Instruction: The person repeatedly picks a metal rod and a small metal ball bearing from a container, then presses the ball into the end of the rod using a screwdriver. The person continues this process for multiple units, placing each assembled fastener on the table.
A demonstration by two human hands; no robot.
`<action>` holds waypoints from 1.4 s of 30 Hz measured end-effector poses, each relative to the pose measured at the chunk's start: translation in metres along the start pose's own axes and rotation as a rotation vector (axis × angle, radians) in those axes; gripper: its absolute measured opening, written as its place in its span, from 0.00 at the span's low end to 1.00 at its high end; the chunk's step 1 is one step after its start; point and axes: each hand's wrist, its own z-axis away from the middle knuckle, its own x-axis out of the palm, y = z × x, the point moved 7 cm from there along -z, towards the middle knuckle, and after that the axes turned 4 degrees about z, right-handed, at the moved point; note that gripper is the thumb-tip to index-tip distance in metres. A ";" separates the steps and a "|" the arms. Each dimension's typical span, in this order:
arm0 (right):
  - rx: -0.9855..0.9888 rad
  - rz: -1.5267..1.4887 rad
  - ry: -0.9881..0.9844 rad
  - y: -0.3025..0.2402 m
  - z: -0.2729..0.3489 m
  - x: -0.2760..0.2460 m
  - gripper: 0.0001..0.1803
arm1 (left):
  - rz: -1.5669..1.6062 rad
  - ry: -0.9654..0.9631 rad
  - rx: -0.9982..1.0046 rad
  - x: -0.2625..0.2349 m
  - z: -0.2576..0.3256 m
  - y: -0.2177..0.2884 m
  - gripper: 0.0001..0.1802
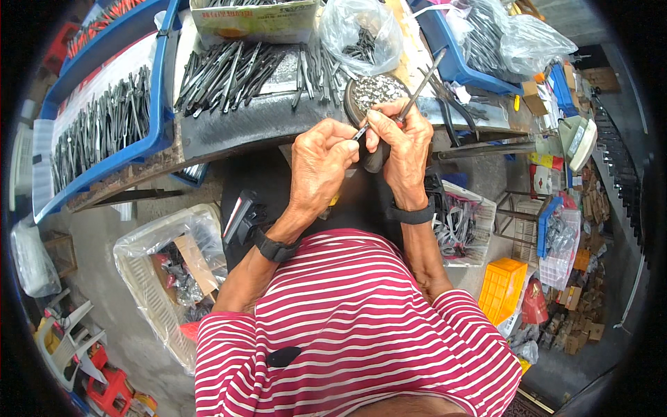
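Left hand [321, 161]: raised in front of the chest, wrist bent, knuckles up; fingers curled together, thumb and fingertips pinched on the lower end of a small dark metal tool [361, 131].
Right hand [404, 142]: just beside the left, fingertips nearly touching it; fingers wrapped and clamped on the same tool, at a red-marked section of its shaft.
Metal tool: slim and dark, held between both hands above the workbench edge [243, 132]; thin long handle [425, 78] rising up and to the right out of the right fist.
Forearms: both coming up from the lower edge, elbows close to the body, black band on each wrist [276, 248].
Round dish [375, 90]: on the bench just behind the hands, filled with tiny shiny metal pieces.
Loose pliers [236, 69]: spread across the bench behind the left hand, dark and unfinished.
Blue tray [161, 111]: at far left, packed with more dark tools in rows.
Clear plastic bag [358, 31]: beyond the dish, small metal parts inside.
Shirt [347, 326]: red and white stripes, filling the lower middle.
White basket [149, 292]: on the floor at lower left, lined with plastic.
Yellow crate [501, 288]: on the floor at right.
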 end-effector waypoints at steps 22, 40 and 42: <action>0.005 0.064 0.008 0.002 0.000 -0.015 0.10 | -0.108 -0.051 0.027 -0.005 -0.009 -0.004 0.04; -0.312 0.941 -0.004 -0.009 0.006 -0.023 0.16 | -0.127 0.100 0.105 -0.027 -0.005 0.013 0.08; -0.322 0.995 -0.012 -0.009 0.006 -0.022 0.19 | -0.128 0.104 0.106 -0.029 -0.005 0.013 0.08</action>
